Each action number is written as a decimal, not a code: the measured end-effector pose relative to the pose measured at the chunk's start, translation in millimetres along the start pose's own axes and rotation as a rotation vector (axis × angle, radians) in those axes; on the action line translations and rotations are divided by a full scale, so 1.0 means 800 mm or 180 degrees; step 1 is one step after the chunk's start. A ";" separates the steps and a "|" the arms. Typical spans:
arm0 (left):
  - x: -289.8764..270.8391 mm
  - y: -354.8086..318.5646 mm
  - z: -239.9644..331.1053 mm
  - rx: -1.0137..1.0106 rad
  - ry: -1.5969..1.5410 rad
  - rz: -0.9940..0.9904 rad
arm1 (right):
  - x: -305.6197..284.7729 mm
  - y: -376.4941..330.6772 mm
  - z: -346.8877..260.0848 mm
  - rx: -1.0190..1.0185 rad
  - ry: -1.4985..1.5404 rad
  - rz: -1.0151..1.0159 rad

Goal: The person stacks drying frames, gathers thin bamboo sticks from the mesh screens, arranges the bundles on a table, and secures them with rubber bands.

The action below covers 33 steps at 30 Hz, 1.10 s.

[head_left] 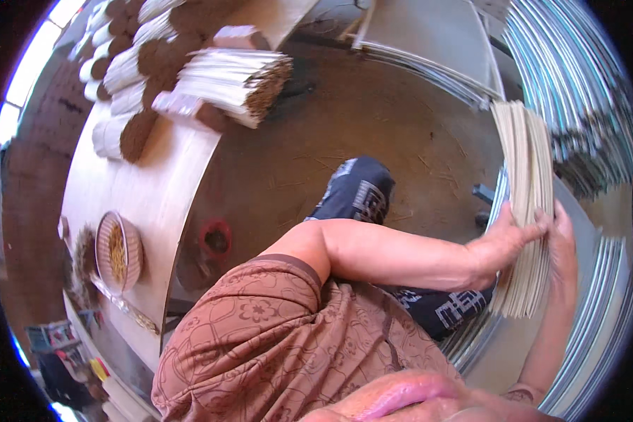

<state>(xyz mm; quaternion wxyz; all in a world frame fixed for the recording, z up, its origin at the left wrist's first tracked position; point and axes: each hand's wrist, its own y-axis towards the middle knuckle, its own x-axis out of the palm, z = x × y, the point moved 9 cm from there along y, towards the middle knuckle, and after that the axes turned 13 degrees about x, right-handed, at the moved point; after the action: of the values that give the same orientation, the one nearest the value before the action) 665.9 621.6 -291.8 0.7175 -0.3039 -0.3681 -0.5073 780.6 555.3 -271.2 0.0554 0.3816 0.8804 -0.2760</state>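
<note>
A bundle of long, thin, pale sticks (520, 155) stretches away from me at the right, over a stack of mesh-like frames. My left hand (510, 239) grips the bundle's left side around its middle. On the opposite side my right hand (559, 235) closes round the same bundle, its fingertips near those of the left. The far ends of the sticks lie close together and fairly even. Parts of the fingers under the bundle are hidden.
A pale table (176, 165) at the left holds piled stick bundles (123, 137), loose sticks (228, 77) between pinkish blocks (183, 109), and a pink basket (118, 243). Stacked frames (570, 84) stand at the far right. Bits of stick litter the brown floor (316, 119).
</note>
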 end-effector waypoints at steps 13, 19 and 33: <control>-0.272 -0.083 0.439 0.2682 -0.0262 0.1207 | 0.527 0.153 -0.325 -0.1603 -0.1862 -0.1629; -0.367 -0.113 0.528 0.2951 -0.0273 0.1698 | 0.685 0.179 -0.358 -0.1667 -0.2089 -0.2253; -0.426 -0.159 0.519 0.4008 0.1249 0.3106 | 0.743 0.194 -0.351 -0.2518 -0.2379 -0.1964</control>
<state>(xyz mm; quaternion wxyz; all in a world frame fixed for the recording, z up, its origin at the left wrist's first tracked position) 380.2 1091.3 -343.1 0.9450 0.1241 -0.2781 0.1195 503.8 1171.7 -286.9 0.4144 -0.0620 0.9067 -0.0472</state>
